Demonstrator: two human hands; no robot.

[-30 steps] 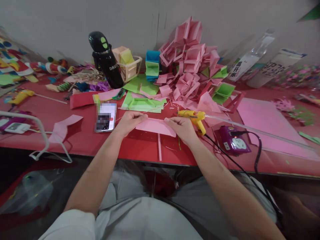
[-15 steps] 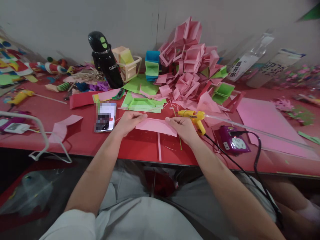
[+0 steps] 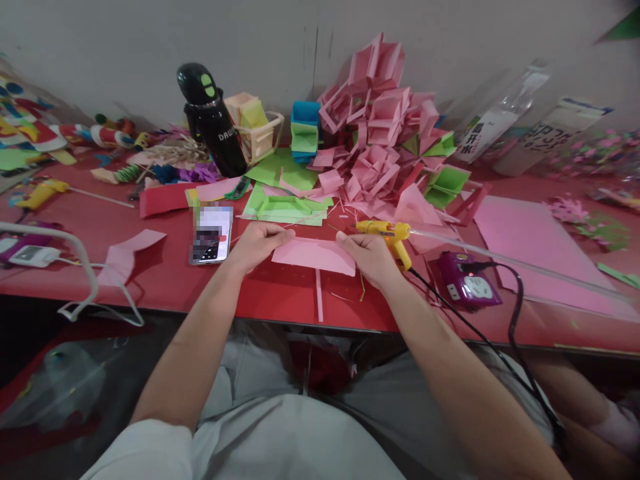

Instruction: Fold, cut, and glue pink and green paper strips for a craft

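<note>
A strip of pink paper (image 3: pixel 314 256) is stretched between my two hands over the front of the red table (image 3: pixel 285 300). My left hand (image 3: pixel 260 245) pinches its left end, thumb along the top edge. At the right end, my right hand (image 3: pixel 367 255) grips it between thumb and fingers; some fingertips are hidden behind the paper. A narrow pink paper strip (image 3: pixel 319 297) lies on the table below. Just beyond my right hand rests a yellow glue gun (image 3: pixel 385 230) with a long clear glue stick (image 3: pixel 500 257) in its back.
Folded pink paper pieces (image 3: pixel 385 113) are heaped against the wall. Green paper sheets (image 3: pixel 287 208) lie before them. A phone (image 3: pixel 212 233) and a black bottle (image 3: pixel 215 127) are on the left. A purple power box (image 3: pixel 467 280) with cables sits at right.
The pink paper's lower edge has dropped slightly, so more of its face shows. My right thumb has shifted a little to the right. Both hands keep hold.
</note>
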